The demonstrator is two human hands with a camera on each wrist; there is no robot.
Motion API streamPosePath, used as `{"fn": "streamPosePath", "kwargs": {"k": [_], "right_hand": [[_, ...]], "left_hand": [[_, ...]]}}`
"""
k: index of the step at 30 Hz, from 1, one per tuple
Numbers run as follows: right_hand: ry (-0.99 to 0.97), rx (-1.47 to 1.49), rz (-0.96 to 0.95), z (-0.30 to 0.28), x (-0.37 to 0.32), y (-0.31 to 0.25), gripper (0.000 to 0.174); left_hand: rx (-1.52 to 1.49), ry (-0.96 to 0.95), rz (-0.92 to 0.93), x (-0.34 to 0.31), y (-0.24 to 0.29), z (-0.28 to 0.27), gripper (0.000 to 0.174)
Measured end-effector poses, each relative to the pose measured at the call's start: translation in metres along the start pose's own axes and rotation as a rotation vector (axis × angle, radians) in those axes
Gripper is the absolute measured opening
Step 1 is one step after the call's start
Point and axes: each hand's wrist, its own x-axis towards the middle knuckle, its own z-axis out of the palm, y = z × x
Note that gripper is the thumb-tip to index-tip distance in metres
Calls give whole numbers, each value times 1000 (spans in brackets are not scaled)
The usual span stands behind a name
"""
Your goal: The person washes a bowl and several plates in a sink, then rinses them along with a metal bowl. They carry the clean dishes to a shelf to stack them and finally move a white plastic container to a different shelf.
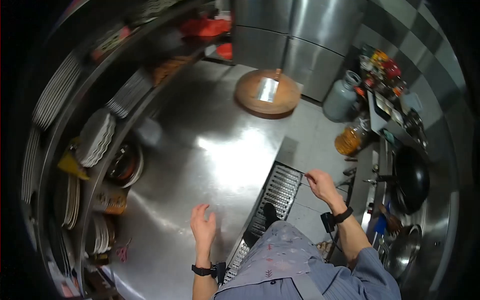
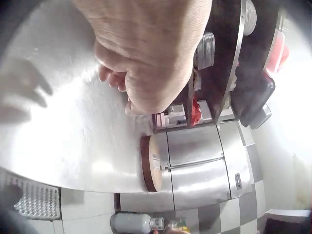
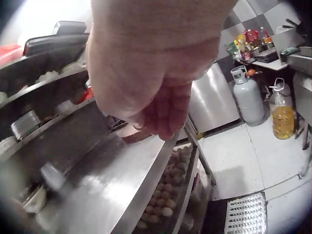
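Observation:
In the head view the left hand point(image 1: 203, 228) hovers above the steel table point(image 1: 180, 170), its fingers loosely bent and holding nothing. The right hand point(image 1: 324, 187) hangs over the floor beyond the table's right edge, fingers relaxed, also with nothing in it. At the far end of the table lies a round wooden chopping board point(image 1: 245, 92) with a cleaver point(image 1: 268, 90) flat on it, apart from both hands. The left wrist view shows the left hand point(image 2: 146, 58) over the table; the right wrist view shows the right hand point(image 3: 156, 73) with fingers close together.
Shelves of plates point(image 1: 57, 92) run along the left. Pink scissors point(image 1: 122, 251) lie at the table's near left. On the right are a gas cylinder point(image 1: 340, 100), an oil jug point(image 1: 348, 142) and a black wok point(image 1: 412, 180). Trays of eggs point(image 3: 161, 202) sit under the table.

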Motion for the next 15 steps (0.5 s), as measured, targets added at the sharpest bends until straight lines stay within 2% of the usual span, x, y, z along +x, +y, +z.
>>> {"fn": "streamPosePath", "kwargs": {"k": [6, 8, 9, 14, 15], "right_hand": [[118, 103, 39, -8, -2, 45, 15], [167, 154, 30, -3, 6, 70, 15], [197, 153, 16, -4, 12, 83, 16], [65, 293, -51, -47, 85, 152, 20], [34, 294, -79, -64, 106, 162, 20]], "left_hand": [[-18, -84, 103, 33, 51, 47, 30], [8, -10, 271, 49, 57, 78, 29], [17, -35, 281, 58, 63, 95, 29], [34, -114, 364, 93, 136, 186, 25], [66, -164, 305, 99, 158, 206, 25]]}}
